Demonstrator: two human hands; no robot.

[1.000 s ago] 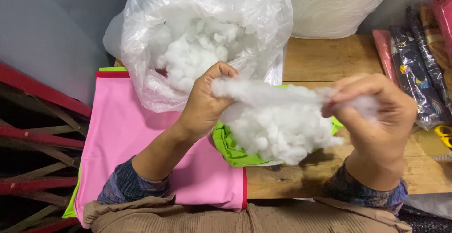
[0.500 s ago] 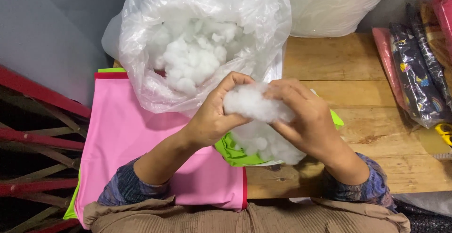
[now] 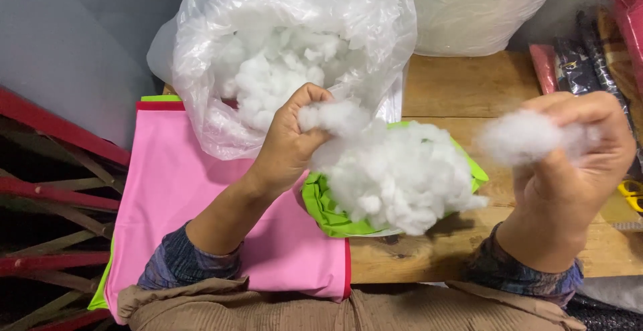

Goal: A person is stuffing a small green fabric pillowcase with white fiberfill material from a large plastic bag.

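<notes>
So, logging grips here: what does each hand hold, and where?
Left hand pinches the big stuffing clump at its top; right hand grips a small tuft.

We are holding our left hand (image 3: 288, 147) up at the centre, fingers curling shut around a pinch of white stuffing, the forearm slanting up from lower left. Our right hand (image 3: 569, 163) is hanging well apart to the right, back toward us, fingers closing on a smaller tuft.

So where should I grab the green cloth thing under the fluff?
Probably the green cloth is best pinched at its lower left edge, coming from the pink fabric side: that rim shows bare, while the white stuffing in the left hand covers the rest.
</notes>
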